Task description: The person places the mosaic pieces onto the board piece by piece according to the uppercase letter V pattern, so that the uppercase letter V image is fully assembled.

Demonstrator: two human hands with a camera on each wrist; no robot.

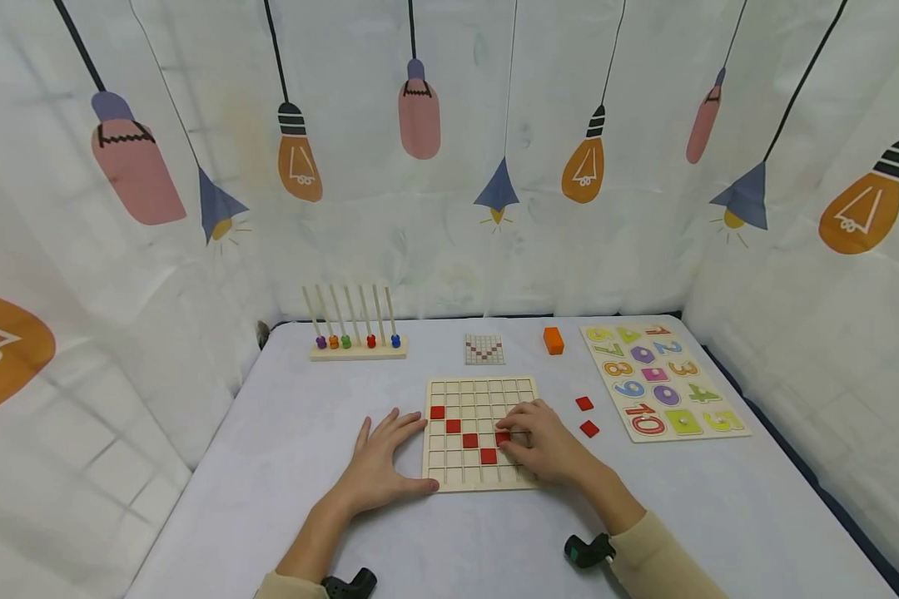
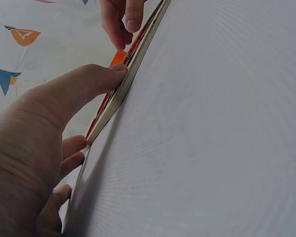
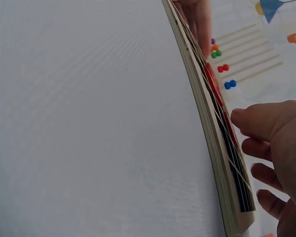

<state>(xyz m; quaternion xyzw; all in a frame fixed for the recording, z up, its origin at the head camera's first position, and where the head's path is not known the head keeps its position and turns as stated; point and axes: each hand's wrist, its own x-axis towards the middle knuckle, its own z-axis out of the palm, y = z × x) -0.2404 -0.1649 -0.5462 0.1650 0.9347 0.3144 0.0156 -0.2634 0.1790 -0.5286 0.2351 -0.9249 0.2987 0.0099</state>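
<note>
A light wooden grid board (image 1: pixel 449 478) lies on the table, with several red square tiles (image 1: pixel 470 441) set in its cells in a slanting row. My left hand (image 1: pixel 378 466) is spread at the board's left side, thumb at the near left corner and fingertips along the left edge. Over the board's right half, my right hand (image 1: pixel 547 441) has thumb and fingers at opposite edges of a red tile (image 1: pixel 503 438), pinching it at a cell. In the right wrist view the thumb (image 3: pixel 251 118) is close to the red tiles, the other fingers curled beside it.
Two loose red tiles (image 1: pixel 589 429) lie right of the board. Behind it are a small patterned grid card (image 1: pixel 484 350) and an orange block (image 1: pixel 553 340). A peg rack with coloured beads (image 1: pixel 358 353) stands at back left; a number puzzle board (image 1: pixel 625 395) lies at right.
</note>
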